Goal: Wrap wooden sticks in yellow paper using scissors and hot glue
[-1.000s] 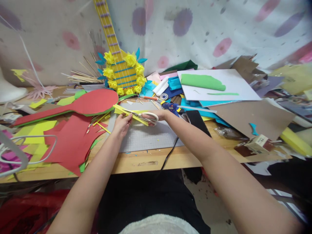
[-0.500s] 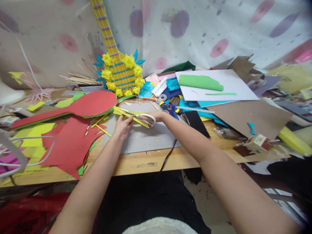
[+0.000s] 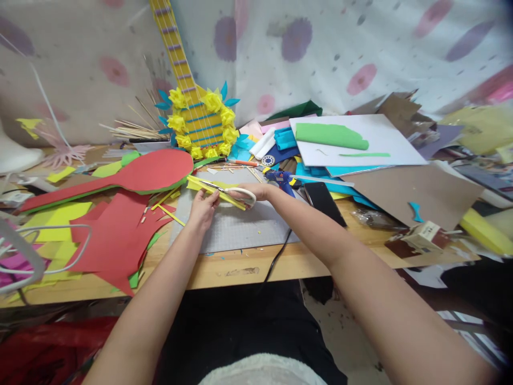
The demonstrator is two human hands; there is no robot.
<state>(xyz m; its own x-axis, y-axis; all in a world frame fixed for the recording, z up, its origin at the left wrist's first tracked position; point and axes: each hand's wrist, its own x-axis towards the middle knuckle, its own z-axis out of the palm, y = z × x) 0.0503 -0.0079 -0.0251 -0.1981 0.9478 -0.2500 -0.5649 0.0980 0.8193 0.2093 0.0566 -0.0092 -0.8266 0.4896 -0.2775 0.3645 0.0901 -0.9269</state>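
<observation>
White-handled scissors [image 3: 243, 195] are gripped in my right hand [image 3: 256, 191], their blades pointing left along a narrow yellow strip [image 3: 196, 183]. My left hand [image 3: 204, 207] pinches that strip near the blades, thumb and fingers closed on it. Whether it is paper or foam I cannot tell. Both hands are above a grey cutting mat [image 3: 244, 233]. To the left of them lies a red, guitar-shaped cutout [image 3: 154, 170] with a green edge underneath. Behind stands a yellow model guitar [image 3: 204, 128] ringed with yellow paper flowers and blue leaves.
A blue glue gun [image 3: 281, 181] and a black phone [image 3: 323, 203] lie right of my hands. Red scraps [image 3: 114, 235] cover the left side. A white board [image 3: 385, 139] bears a green roll [image 3: 331, 136]. A black cord [image 3: 277, 258] hangs over the table's front edge.
Almost nothing differs. The whole view has shifted very slightly, and both hands keep their hold on the strip and the scissors.
</observation>
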